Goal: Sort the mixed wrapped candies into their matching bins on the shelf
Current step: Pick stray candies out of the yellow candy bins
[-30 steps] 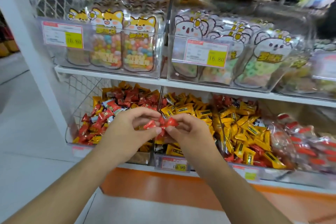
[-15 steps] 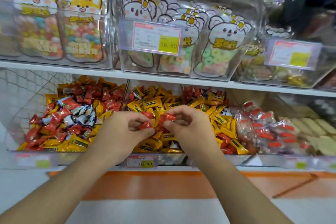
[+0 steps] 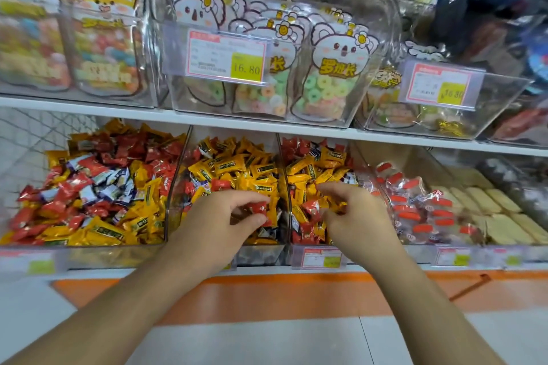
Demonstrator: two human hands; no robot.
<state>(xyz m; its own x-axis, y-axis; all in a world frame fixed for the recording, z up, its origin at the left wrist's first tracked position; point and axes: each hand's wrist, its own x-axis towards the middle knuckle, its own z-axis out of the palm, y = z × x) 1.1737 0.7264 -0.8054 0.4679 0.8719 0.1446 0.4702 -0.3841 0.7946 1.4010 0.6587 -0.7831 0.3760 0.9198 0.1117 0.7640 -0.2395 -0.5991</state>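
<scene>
Head view: lower shelf bins hold mixed red and yellow wrapped candies; clear divider (image 3: 283,187) stands between the middle bin (image 3: 261,255) and the next. Koala gummy bags (image 3: 332,68) above. Left hand (image 3: 219,222) over middle bin, pinching red candy (image 3: 258,208). Right hand (image 3: 353,216) over adjacent bin, fingers loosely curled, nothing visibly held.

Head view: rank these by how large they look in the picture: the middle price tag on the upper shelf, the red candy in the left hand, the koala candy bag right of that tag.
Largest to smallest:
1. koala candy bag
2. middle price tag
3. red candy, held by the left hand

The candy is nearer the camera, yet looks smallest.
</scene>
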